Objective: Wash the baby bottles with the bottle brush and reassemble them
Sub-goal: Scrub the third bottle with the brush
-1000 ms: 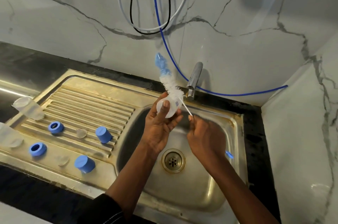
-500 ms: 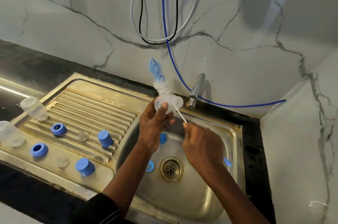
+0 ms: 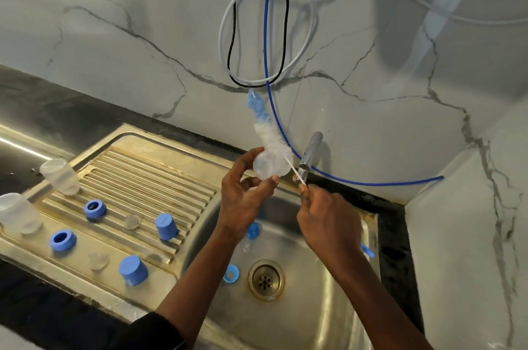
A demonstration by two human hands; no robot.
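Both your hands are hovering above the sink basin [image 3: 314,306]. Your left hand [image 3: 243,201] is curling thumb and fingers round a clear bottle piece [image 3: 267,168]; your right hand [image 3: 328,224] is pinching the thin white handle of the bottle brush [image 3: 267,135], whose bristles are poking up past that piece. Well left of your left hand, two clear bottles [image 3: 58,175] are resting on the drainboard [image 3: 160,178], with blue caps [image 3: 166,226], blue rings [image 3: 95,209] and clear teats [image 3: 132,221] lying nearer it. Below your left wrist, another blue ring [image 3: 231,274] is lying in the basin.
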